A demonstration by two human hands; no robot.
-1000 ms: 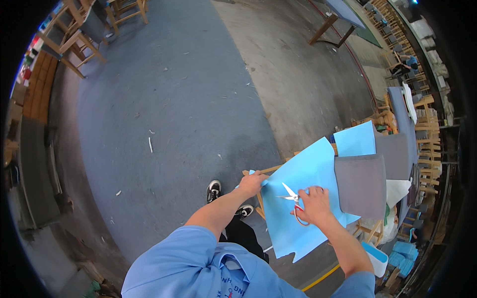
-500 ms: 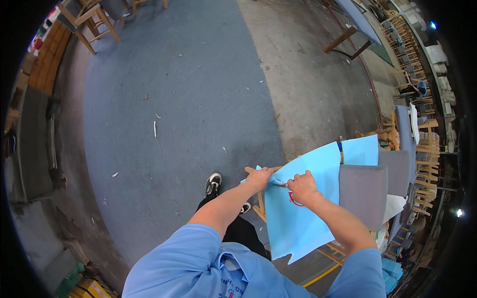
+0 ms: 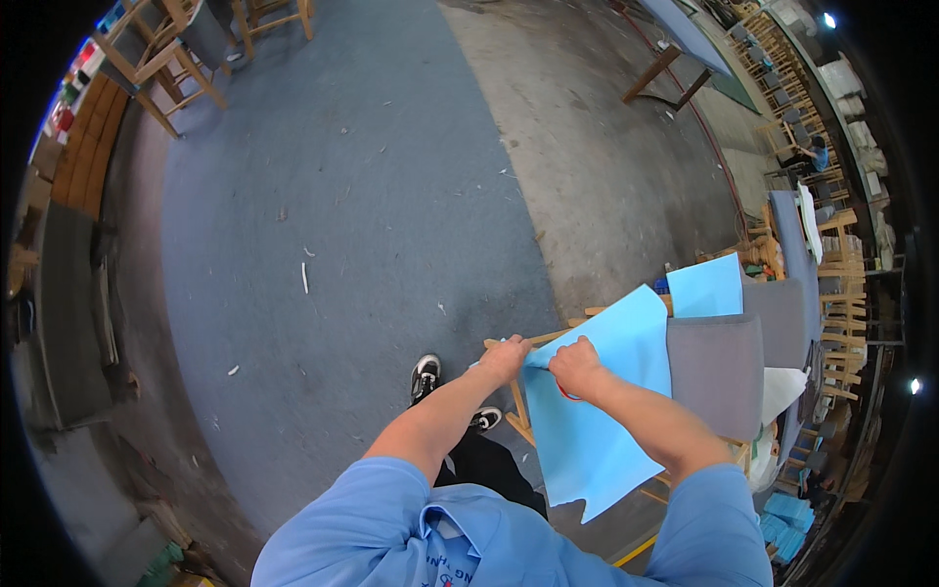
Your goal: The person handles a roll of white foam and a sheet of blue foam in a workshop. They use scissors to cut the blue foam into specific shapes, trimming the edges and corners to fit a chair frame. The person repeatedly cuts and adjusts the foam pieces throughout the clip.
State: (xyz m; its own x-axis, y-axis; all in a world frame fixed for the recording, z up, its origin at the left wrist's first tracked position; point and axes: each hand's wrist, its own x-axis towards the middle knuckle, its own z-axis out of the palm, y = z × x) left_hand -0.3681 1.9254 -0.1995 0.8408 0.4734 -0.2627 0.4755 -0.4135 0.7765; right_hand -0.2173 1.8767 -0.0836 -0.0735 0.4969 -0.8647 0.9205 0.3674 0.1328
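A large light blue sheet [image 3: 611, 421] lies over a chair with wooden legs in front of me, and its lower edge hangs ragged. My left hand [image 3: 505, 358] is closed on the left edge of the sheet, where the material bunches up. Close beside it, my right hand [image 3: 579, 368] grips scissors [image 3: 567, 393]. Only a bit of their red handle shows under my fingers; the blades are hidden by my hand and the folded sheet.
Right of the sheet stand grey chair seats [image 3: 714, 372], with a second light blue sheet [image 3: 706, 286] beyond them. A table with dark legs [image 3: 650, 78] is at the far right. Wooden chairs [image 3: 176, 68] stand at the far left. White scraps [image 3: 304, 278] lie on the blue-grey floor.
My right hand has moved left with the scissors, close to my left hand. The scissor blades, visible before, are now hidden. The sheet's upper edge has shifted slightly.
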